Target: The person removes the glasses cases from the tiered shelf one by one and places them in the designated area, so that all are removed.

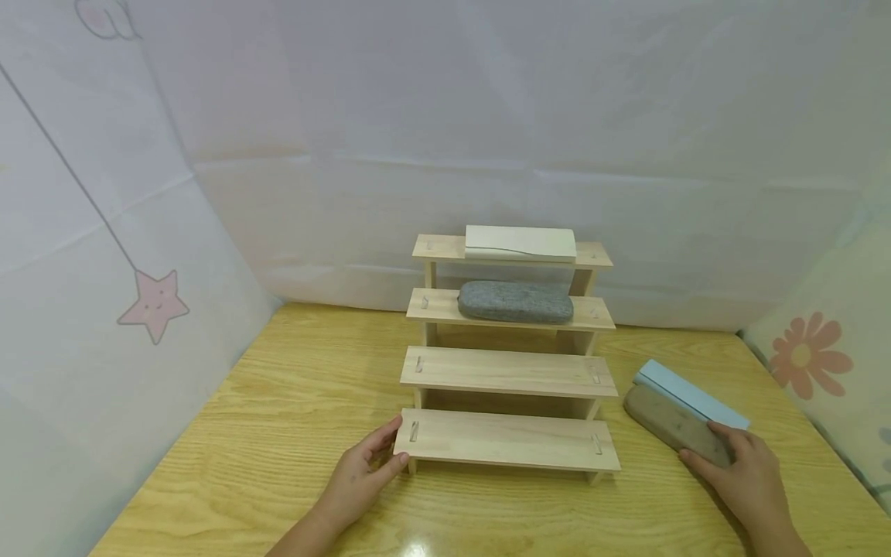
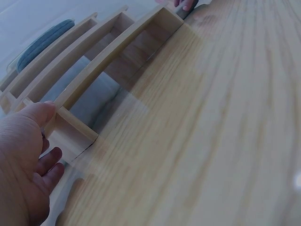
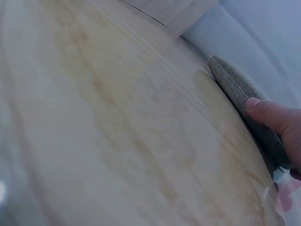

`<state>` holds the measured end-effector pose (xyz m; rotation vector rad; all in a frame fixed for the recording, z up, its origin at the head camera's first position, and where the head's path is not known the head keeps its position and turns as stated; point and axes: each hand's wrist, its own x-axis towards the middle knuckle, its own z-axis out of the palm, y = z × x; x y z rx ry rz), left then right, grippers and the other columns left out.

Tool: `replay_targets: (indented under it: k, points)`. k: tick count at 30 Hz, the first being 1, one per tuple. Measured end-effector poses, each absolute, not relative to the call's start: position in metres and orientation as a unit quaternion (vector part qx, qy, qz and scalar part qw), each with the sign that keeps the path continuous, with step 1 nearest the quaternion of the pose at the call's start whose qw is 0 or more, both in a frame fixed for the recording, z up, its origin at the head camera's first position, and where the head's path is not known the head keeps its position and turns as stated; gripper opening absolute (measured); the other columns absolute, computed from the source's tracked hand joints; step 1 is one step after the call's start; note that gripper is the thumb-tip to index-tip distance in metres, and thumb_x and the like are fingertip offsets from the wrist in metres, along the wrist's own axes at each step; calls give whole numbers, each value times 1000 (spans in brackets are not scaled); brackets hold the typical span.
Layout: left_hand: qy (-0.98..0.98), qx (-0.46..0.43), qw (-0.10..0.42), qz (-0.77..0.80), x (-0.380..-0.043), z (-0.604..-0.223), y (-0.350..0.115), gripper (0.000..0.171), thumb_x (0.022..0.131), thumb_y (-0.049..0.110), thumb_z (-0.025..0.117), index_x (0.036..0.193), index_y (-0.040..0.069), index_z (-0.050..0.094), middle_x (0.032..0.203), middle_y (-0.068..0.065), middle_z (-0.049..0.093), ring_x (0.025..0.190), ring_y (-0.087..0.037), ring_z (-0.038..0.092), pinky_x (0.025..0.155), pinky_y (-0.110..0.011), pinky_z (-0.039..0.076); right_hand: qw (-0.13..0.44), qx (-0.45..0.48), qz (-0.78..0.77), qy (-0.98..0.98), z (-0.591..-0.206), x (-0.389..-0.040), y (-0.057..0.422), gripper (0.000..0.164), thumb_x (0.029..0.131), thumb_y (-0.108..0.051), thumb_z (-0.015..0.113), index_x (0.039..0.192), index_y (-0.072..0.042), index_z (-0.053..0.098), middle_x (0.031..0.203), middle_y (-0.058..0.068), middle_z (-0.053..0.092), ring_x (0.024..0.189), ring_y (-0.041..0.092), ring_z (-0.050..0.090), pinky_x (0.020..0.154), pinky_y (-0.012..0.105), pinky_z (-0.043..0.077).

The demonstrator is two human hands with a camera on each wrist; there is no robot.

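A stepped wooden display rack (image 1: 506, 441) with several shelves stands on the table. My left hand (image 1: 363, 473) grips the left end of its lowest shelf; in the left wrist view the thumb (image 2: 42, 112) lies at the shelf's corner. To the right of the rack, my right hand (image 1: 748, 472) holds the near end of a brownish-grey glasses case (image 1: 671, 422). In the right wrist view the thumb (image 3: 268, 113) presses that case's fabric side (image 3: 237, 87). Directly behind it lies a light blue glasses case (image 1: 689, 391).
A white glasses case (image 1: 520, 242) sits on the top shelf, and a dark grey fabric glasses case (image 1: 515, 302) on the shelf below. Pale printed cloth (image 1: 431, 116) encloses the wooden table (image 1: 278, 402) at the back and sides.
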<state>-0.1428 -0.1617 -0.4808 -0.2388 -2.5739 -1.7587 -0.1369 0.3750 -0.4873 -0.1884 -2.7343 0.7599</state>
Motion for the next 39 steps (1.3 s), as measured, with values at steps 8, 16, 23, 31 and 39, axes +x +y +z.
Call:
replay_targets:
  k: [8, 16, 23, 31, 39]
  points:
    - [-823, -84, 8, -561, -143, -482, -163, 58, 90, 28, 71, 142, 11, 51, 148, -7, 50, 130, -30, 54, 107, -41, 46, 164, -71, 261, -949, -489, -136, 381, 74, 81, -39, 79, 131, 8, 52, 127, 40, 45, 113, 57, 39, 88, 66, 37]
    - [-823, -83, 6, -562, -143, -481, -162, 58, 91, 28, 71, 143, 11, 51, 148, -7, 49, 131, -29, 53, 108, -41, 46, 137, -85, 263, -951, -488, -134, 392, 79, 84, -44, 76, 134, 11, 49, 128, 42, 44, 114, 57, 40, 87, 67, 39]
    - [-824, -80, 5, -561, -143, -481, -162, 58, 91, 27, 71, 143, 12, 51, 148, -7, 49, 131, -29, 54, 108, -42, 46, 97, -103, 271, -952, -484, -132, 396, 86, 87, -49, 71, 138, 13, 42, 130, 45, 40, 113, 58, 41, 83, 68, 43]
    - [-823, -79, 3, -563, -144, -481, -162, 58, 90, 26, 71, 143, 11, 50, 148, -7, 49, 130, -29, 54, 107, -41, 47, 108, -89, 275, -951, -486, -141, 406, 81, 87, -43, 73, 136, 15, 44, 127, 48, 43, 108, 59, 48, 80, 67, 46]
    - [-823, -81, 6, -562, -144, -483, -162, 58, 90, 27, 71, 143, 11, 50, 148, -7, 49, 131, -29, 54, 107, -41, 47, 101, -89, 277, -951, -484, -153, 415, 80, 89, -42, 71, 137, 15, 42, 131, 47, 41, 112, 62, 44, 85, 69, 43]
